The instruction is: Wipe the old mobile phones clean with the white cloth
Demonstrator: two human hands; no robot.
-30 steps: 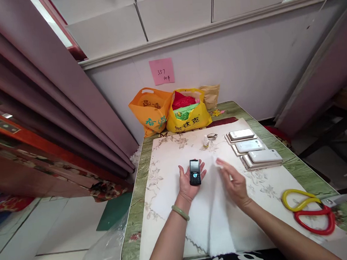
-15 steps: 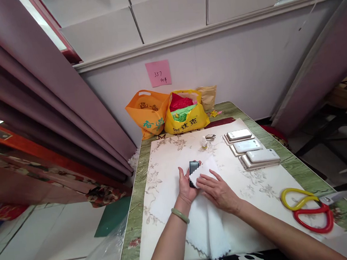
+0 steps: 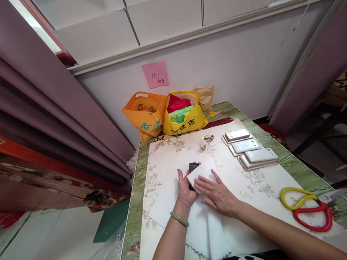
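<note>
My left hand (image 3: 185, 189), palm up and wearing a green bangle, is closed around a small black phone (image 3: 193, 167). Over the phone's screen lies a white cloth (image 3: 205, 168) with a zigzag edge, leaving only the top part and left edge of the phone showing. My right hand (image 3: 217, 192) holds the cloth against the phone, fingers extended and pressing down. Beneath my hands, a larger white cloth (image 3: 207, 231) with a zigzag edge spreads towards my lap. Whether the two pieces of cloth are joined is hidden by the hands.
To the right rest several phones in stacks (image 3: 256, 155) and scissors (image 3: 310, 207) with yellow and red handles. A small bottle (image 3: 202, 143) and glasses (image 3: 209, 138) lie beyond my hands. Orange (image 3: 145, 114) and yellow (image 3: 186, 121) bags stand at the table's far edge.
My right hand has slid the cloth slightly left over the phone, covering more of its screen. The left hand keeps its hold. The whole view has shifted a little.
</note>
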